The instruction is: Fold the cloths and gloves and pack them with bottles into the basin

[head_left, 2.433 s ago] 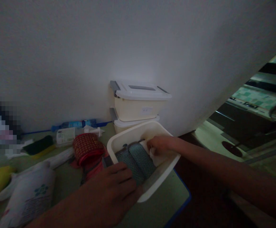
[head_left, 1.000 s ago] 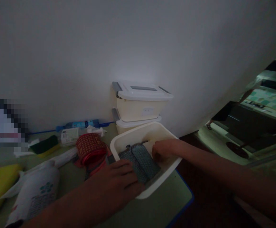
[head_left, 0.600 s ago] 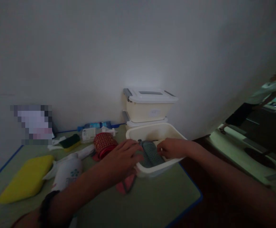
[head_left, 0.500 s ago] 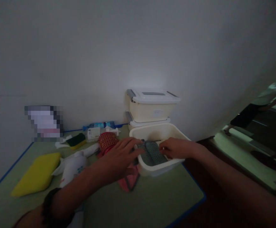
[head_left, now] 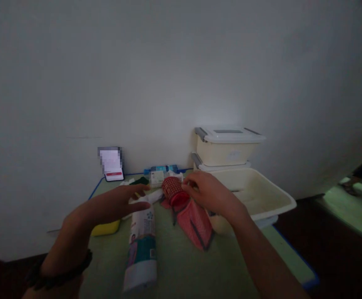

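My left hand [head_left: 126, 199] is held over the upper end of a white plastic-wrapped roll [head_left: 143, 241] with a teal label. Its fingers are apart and it holds nothing. My right hand [head_left: 210, 193] reaches across the near-left side of an open cream bin [head_left: 262, 211]. Its thumb and fingers are apart beside a red checked cylinder [head_left: 172, 187]; I cannot tell whether they touch it. A pinkish-red cloth with dark edging [head_left: 195, 224] spreads from the cylinder's near end. The blue-grey mesh item does not show clearly; my right hand and wrist cover part of the bin.
Two lidded cream boxes [head_left: 229, 153] are stacked against the wall. A lit phone [head_left: 114, 166] leans at the back left. A blue bottle [head_left: 165, 168], a white labelled container [head_left: 156, 178], a green sponge [head_left: 140, 181] and a yellow pad [head_left: 106, 228] lie on the green table [head_left: 174, 274].
My view has swung left. My right hand has come out of the bin toward the red cylinder. My left hand has left the bin's rim and moved left over the roll.
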A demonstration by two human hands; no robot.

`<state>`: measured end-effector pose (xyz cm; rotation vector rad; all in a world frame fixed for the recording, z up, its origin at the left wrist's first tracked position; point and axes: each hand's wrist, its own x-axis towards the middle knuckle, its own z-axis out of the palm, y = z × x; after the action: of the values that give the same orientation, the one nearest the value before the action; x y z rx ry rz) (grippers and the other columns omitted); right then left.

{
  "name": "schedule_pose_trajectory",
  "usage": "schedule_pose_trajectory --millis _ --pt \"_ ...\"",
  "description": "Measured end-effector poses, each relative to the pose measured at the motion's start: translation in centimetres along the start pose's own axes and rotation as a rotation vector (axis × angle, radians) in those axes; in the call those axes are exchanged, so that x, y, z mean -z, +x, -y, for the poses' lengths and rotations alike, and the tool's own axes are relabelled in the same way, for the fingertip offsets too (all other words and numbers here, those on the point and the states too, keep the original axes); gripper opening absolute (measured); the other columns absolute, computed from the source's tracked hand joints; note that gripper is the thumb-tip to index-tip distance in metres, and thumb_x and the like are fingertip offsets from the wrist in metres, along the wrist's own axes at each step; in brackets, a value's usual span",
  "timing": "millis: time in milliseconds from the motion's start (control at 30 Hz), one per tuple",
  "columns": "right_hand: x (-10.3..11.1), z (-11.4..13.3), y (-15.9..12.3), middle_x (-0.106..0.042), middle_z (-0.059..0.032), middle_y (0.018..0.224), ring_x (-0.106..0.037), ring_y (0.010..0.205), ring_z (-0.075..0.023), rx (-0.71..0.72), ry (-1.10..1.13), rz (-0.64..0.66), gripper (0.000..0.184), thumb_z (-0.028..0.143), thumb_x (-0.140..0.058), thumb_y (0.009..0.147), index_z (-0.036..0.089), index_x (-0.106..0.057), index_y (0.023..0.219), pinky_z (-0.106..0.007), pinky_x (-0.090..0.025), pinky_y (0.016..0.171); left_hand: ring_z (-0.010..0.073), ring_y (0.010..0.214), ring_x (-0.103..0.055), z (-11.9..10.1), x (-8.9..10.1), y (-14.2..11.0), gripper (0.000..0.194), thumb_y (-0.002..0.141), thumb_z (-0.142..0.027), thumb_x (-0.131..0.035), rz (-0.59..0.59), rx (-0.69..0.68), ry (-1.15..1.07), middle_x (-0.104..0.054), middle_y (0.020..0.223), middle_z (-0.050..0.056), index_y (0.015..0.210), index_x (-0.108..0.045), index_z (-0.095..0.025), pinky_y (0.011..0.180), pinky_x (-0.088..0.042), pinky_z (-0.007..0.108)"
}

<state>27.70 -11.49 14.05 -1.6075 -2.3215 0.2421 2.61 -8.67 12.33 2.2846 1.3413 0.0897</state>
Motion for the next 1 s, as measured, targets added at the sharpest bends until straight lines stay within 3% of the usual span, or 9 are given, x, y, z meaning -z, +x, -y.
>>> schedule_pose_trajectory --millis 167,300,367,467,600,733,833,900,1000 --pt "-4.2 2.3 1.6 -0.06 -0.0089 0.113 -0.055 0.105 -0.0193 -0.001 0.041 -0.012 0.028 0.028 -0.049 0.088 0.017 -0.06 0.111 -0.028 -0.04 0.091 0.0251 0.099 -0.065 1.6 0.4 0.2 0.054 0.084 -0.056 -0.047 -0.049 0.053 0.002 -0.066 0.114 0.013 0.119 -0.055 -0.016 0.084 -0.05 0.035" --pt "-8.8 1.3 2.5 -0.047 -0.0145 0.133 -0.039 0.125 -0.0284 -0.117 0.029 -0.065 0.049 0.028 -0.059 0.081 0.015 -0.049 0.127 -0.039 -0.033 0.103 0.0253 0.091 -0.067 2.9 0.4 0.5 0.052 0.084 -0.054 -0.046 -0.036 0.112 -0.008 -0.068 0.111 0.015 0.116 -0.056 -0.015 0.078 -0.051 0.036" --pt "-10.8 0.4 2.6 -0.04 -0.0181 0.139 -0.039 0.126 -0.0313 -0.183 0.028 -0.083 0.058 0.032 -0.058 0.082 0.013 -0.041 0.134 -0.044 -0.035 0.101 0.0256 0.092 -0.067 3.4 0.3 0.7 0.052 0.084 -0.052 -0.046 -0.036 0.12 -0.007 -0.067 0.112 0.015 0.117 -0.055 -0.014 0.079 -0.051 0.037" --pt "-12.7 -0.3 2.5 -0.032 -0.016 0.145 -0.037 0.127 -0.0336 -0.21 0.03 -0.106 0.063 0.04 -0.057 0.083 0.017 -0.037 0.138 -0.046 -0.036 0.102 0.0256 0.096 -0.065 3.6 0.0 1.2 0.052 0.084 -0.052 -0.046 0.004 0.127 0.003 -0.066 0.115 0.016 0.118 -0.055 -0.013 0.08 -0.05 0.035" --pt "-13.4 -0.4 2.1 -0.04 -0.0141 0.137 -0.041 0.124 -0.0314 -0.191 0.112 -0.215 0.074 0.045 -0.067 0.074 0.017 -0.04 0.137 -0.043 -0.037 0.103 0.0255 0.096 -0.066 2.9 -0.9 2.0 0.052 0.083 -0.05 -0.048 0.046 0.141 0.023 -0.067 0.113 0.015 0.119 -0.055 -0.013 0.079 -0.05 0.033" --pt "-13.4 -0.4 1.9 -0.039 -0.0157 0.133 -0.043 0.123 -0.0322 -0.159 0.212 -0.246 0.074 0.043 -0.071 0.07 0.016 -0.044 0.133 -0.044 -0.04 0.102 0.0279 0.104 -0.063 2.6 -1.3 2.4 0.053 0.081 -0.049 -0.049 0.066 0.129 0.029 -0.064 0.12 0.016 0.12 -0.056 -0.014 0.087 -0.048 0.036" --pt "-13.6 -0.5 1.9 -0.033 -0.0177 0.138 -0.037 0.128 -0.0349 -0.182 0.219 -0.245 0.079 0.039 -0.074 0.067 0.015 -0.042 0.134 -0.046 -0.036 0.105 0.0311 0.119 -0.053 3.5 -1.0 2.4 0.061 0.079 -0.052 -0.048 -0.013 0.148 0.066 -0.055 0.132 0.018 0.125 -0.053 -0.012 0.099 -0.041 0.042" --pt "-13.6 -0.6 2.0 -0.028 -0.0184 0.142 -0.034 0.131 -0.0356 -0.193 0.221 -0.242 0.08 0.038 -0.074 0.066 0.014 -0.041 0.135 -0.047 -0.034 0.107 0.0315 0.118 -0.054 4.5 -0.6 2.4 0.059 0.079 -0.051 -0.045 -0.098 0.166 0.102 -0.057 0.13 0.019 0.12 -0.057 -0.01 0.099 -0.041 0.042" --pt "-13.7 -0.6 2.0 -0.025 -0.017 0.146 -0.032 0.132 -0.0339 -0.132 0.22 -0.277 0.076 0.034 -0.071 0.07 0.016 -0.04 0.137 -0.046 -0.033 0.108 0.0316 0.116 -0.056 5.5 -0.4 2.3 0.054 0.077 -0.049 -0.047 -0.12 0.185 0.127 -0.059 0.127 0.018 0.115 -0.061 -0.013 0.098 -0.042 0.043"
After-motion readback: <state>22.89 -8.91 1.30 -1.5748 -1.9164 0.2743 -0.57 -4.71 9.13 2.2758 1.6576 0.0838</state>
